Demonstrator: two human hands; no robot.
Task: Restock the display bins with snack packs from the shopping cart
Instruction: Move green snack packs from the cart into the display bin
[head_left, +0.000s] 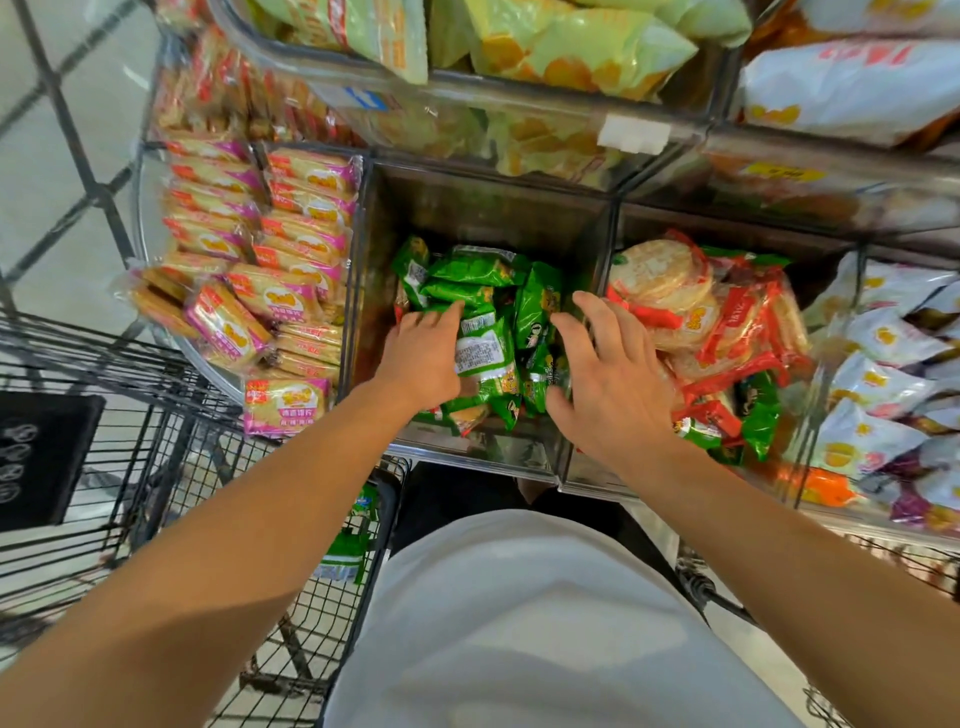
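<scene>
Green snack packs (480, 291) lie heaped in the middle clear display bin (467, 208). My left hand (423, 353) rests palm down on the left side of the heap, fingers stretched forward over the packs. My right hand (608, 374) lies on the right side of the heap, fingers spread and relaxed, partly over the divider to the neighbouring bin. Neither hand visibly grips a pack. The wire shopping cart (156, 415) stands at lower left, with a green pack (345, 551) showing through its mesh.
A bin of pink-wrapped biscuit packs (260, 260) sits to the left. Red-wrapped rice crackers (701, 322) fill the bin to the right, white packs (883, 364) farther right. An upper tier holds pale green and yellow bags (571, 52). My white shirt fills the bottom.
</scene>
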